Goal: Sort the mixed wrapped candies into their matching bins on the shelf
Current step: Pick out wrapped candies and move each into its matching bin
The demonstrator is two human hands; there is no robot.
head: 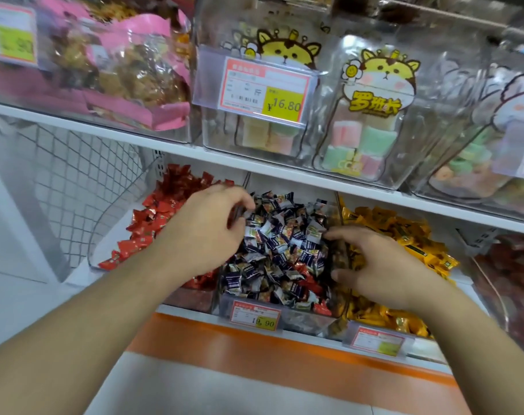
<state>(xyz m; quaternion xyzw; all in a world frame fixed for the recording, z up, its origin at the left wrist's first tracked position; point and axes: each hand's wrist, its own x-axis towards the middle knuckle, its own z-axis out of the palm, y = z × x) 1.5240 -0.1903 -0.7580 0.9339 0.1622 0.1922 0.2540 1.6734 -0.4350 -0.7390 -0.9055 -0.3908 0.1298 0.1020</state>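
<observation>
1. Far left: a wire mesh panel (75, 181) at the end of the shelf (194, 155).
2. Next along, on the lower level: a clear bin of red candies (162, 211), piled high at the back.
3. Over the divide between the red and middle bins: the left hand (206, 232), palm down, fingers (239, 202) curled with the tips at the edge of the dark pile; whether gripping a candy, cannot tell.
4. Middle bin: dark blue and white candies (281, 250), with a few red strays (322, 308) mixed in near the front, behind a price tag (256, 316) reading 9.90.
5. Over the divide between the middle and yellow bins: the right hand (374, 265), fingers (341, 235) spread and bent, tips touching the dark pile, thumb low; nothing visibly gripped.
6. Right of that: a bin of yellow candies (404, 235), partly under the right hand.
7. Upper level: pink bags of snacks (120, 70) at left, then clear tubs with cartoon-cat packs (377, 106) and a 16.80 tag (266, 91).
</observation>
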